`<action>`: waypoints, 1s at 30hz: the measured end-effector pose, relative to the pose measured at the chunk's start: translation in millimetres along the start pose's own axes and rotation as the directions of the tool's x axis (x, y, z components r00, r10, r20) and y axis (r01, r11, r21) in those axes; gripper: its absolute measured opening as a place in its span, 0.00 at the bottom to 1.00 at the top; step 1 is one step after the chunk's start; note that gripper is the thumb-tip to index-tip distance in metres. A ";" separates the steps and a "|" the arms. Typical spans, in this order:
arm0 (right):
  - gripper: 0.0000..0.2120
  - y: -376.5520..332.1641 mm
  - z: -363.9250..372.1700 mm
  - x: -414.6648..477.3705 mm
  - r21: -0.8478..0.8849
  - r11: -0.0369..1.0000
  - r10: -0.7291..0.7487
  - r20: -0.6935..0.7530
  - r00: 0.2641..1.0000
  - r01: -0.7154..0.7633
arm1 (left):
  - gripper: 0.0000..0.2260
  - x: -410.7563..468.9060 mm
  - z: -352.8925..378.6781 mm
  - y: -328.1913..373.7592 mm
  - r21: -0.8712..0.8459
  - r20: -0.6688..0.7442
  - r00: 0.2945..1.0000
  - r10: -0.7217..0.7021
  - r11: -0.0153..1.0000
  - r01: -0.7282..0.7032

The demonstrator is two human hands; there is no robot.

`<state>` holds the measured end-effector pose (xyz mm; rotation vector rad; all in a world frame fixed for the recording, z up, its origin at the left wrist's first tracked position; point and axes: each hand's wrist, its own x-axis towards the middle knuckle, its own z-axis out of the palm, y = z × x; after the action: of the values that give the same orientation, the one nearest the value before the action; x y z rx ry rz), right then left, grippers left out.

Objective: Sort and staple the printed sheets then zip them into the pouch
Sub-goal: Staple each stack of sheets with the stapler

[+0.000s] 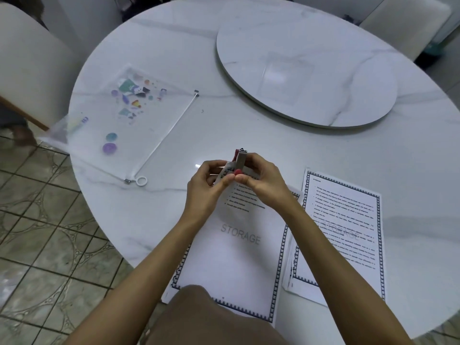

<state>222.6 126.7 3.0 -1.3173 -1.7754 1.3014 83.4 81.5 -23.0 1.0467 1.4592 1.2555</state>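
Observation:
A set of printed sheets [239, 257] with a blue border and a grey "STORAGE" watermark lies at the table's near edge. Its top corner is lifted and curled between my hands. My left hand [209, 183] pinches that corner. My right hand [261, 180] is closed around a small red and grey stapler [239, 159], which stands upright on the corner. A second stack of bordered printed sheets [346, 235] lies flat to the right. The clear zip pouch [119, 120], printed with colourful stickers, rests at the left of the table, its white ring pull [141, 181] at the near end.
The round white marble table [249, 115] carries a raised turntable [306, 70] at the back right. Pale chairs stand at the far left [27, 58] and far right [403, 23]. Tiled floor [49, 232] shows at the left, and my knee [206, 317] is below the table's edge.

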 end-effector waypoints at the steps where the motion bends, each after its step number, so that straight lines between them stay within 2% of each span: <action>1: 0.17 1.0 2.5 -0.1 -0.003 1.000 0.003 -0.009 1.000 -0.003 | 0.11 -0.5 -1.5 -1.5 0.013 0.013 1.000 0.002 1.000 -0.002; 4: 0.16 2.3 5.5 -0.5 -0.001 1.000 0.015 -0.054 0.998 -0.015 | 0.11 -5.1 -8.2 -11.2 0.051 0.049 0.998 -0.029 0.998 0.027; 6: 0.16 3.2 3.6 0.5 0.027 0.999 0.022 -0.079 0.997 -0.020 | 0.09 -9.8 -13.1 -21.6 0.136 0.080 0.995 -0.064 0.989 0.052; 8: 0.15 3.9 2.4 1.0 0.045 0.999 0.031 -0.076 0.997 -0.028 | 0.05 -14.0 -15.4 -29.6 0.246 0.104 0.991 -0.083 0.968 0.055; 13: 0.16 6.5 3.5 0.8 0.114 0.992 0.062 -0.030 0.998 -0.058 | 0.03 -12.6 -12.7 -32.9 0.333 0.076 0.996 -0.045 0.943 0.018; 17: 0.15 5.3 -1.0 2.9 0.133 0.987 0.089 0.052 0.995 -0.096 | 0.03 -9.9 -10.7 -33.7 0.364 0.068 0.996 -0.054 0.931 0.026; 25: 0.13 3.4 -1.0 7.4 0.157 0.980 0.119 0.028 0.992 -0.122 | 0.03 -11.3 -9.5 -31.5 0.368 0.065 0.997 -0.044 0.930 0.018; 30: 0.17 5.1 -3.6 6.3 0.117 0.987 0.106 0.025 0.994 -0.108 | 0.03 -11.2 -9.3 -31.9 0.359 0.064 0.997 -0.049 0.933 0.023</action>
<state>225.4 134.0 -1.1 -1.3538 -1.6318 1.4583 75.7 64.8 -52.8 1.2839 1.6827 0.9324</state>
